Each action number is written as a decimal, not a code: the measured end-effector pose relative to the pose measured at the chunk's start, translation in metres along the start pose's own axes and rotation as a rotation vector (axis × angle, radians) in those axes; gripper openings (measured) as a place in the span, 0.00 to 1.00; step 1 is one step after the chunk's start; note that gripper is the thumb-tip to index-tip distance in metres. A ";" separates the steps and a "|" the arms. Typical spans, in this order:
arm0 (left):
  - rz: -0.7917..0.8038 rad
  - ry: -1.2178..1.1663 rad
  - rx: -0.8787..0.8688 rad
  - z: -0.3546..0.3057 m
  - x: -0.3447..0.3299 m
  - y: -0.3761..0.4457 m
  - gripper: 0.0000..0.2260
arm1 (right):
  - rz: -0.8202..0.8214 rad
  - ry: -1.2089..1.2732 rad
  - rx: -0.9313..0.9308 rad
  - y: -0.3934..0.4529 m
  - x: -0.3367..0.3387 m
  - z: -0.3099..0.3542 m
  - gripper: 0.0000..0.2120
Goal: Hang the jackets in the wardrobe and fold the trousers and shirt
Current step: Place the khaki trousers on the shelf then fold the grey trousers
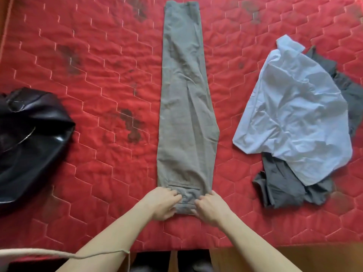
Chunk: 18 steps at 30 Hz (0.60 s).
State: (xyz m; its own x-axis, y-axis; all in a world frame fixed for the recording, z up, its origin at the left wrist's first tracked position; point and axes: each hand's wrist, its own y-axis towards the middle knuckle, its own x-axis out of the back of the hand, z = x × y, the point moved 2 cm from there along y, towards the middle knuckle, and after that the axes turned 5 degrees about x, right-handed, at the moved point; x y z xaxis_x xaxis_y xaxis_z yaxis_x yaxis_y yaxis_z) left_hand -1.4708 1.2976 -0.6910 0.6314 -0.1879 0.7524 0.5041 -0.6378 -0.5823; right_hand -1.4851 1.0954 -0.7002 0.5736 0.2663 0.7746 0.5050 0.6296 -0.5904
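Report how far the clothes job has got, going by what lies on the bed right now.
Done: nothing looks finished. In hand: the grey trousers lie flat and lengthwise on the red quilt, and the left hand and right hand grip the near end, seemingly starting a fold. Left: the pale blue shirt lies crumpled on a dark grey garment, and the black jacket is heaped, unhung.
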 end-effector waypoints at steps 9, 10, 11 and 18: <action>-0.585 -0.079 0.389 0.060 0.000 0.088 0.24 | -0.700 0.161 -0.327 0.089 0.014 -0.063 0.21; -0.573 -0.116 0.448 0.064 0.001 0.101 0.25 | -0.697 0.171 -0.349 0.105 0.018 -0.069 0.23; -0.568 -0.152 0.499 0.068 0.000 0.113 0.27 | -0.688 0.176 -0.367 0.120 0.021 -0.075 0.25; -0.599 -0.222 0.588 0.070 -0.062 0.135 0.30 | -0.646 0.237 -0.516 0.159 -0.040 -0.085 0.30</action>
State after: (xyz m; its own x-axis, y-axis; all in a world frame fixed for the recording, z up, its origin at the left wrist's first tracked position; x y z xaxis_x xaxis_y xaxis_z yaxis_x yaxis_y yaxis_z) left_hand -1.4006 1.2754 -0.8380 0.2320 0.2454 0.9412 0.9724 -0.0820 -0.2183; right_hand -1.3732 1.1233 -0.8448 0.1629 -0.2256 0.9605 0.9760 0.1794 -0.1234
